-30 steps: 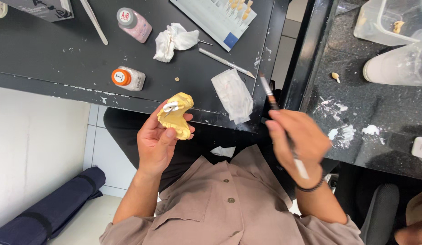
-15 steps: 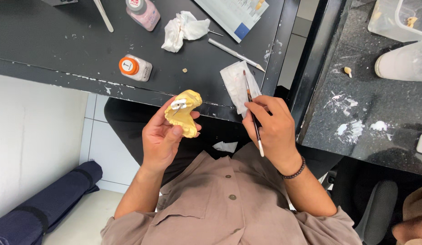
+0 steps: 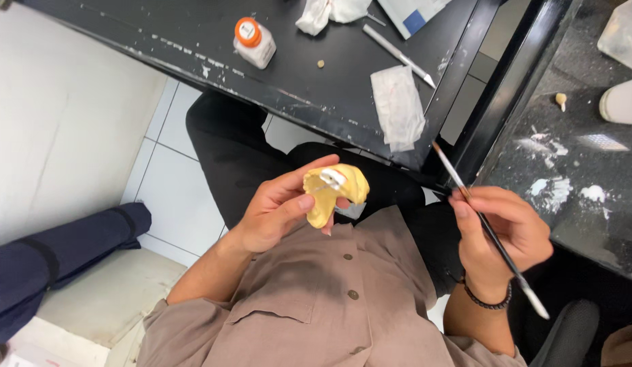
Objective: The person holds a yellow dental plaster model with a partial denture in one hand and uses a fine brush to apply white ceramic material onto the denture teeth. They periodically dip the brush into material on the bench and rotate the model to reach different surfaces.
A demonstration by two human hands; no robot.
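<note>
Left hand (image 3: 278, 211) had its grip closed around a yellow dental cast (image 3: 333, 191) with a white patch on top, held over my lap. Right hand (image 3: 499, 234) pinched a thin brush (image 3: 489, 231), tip pointing up toward the counter (image 3: 316, 88) edge, well apart from the cast. Further out sat a folded wipe (image 3: 397, 107), an orange-capped bottle (image 3: 253, 42) and a scalpel-like tool (image 3: 399, 57).

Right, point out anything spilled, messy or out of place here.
White powdery smears are spilled over the dark speckled counter at right. A folded gauze pad overhangs the black table's edge, whose paint is chipped. A small crumb lies loose near the orange-capped bottle.
</note>
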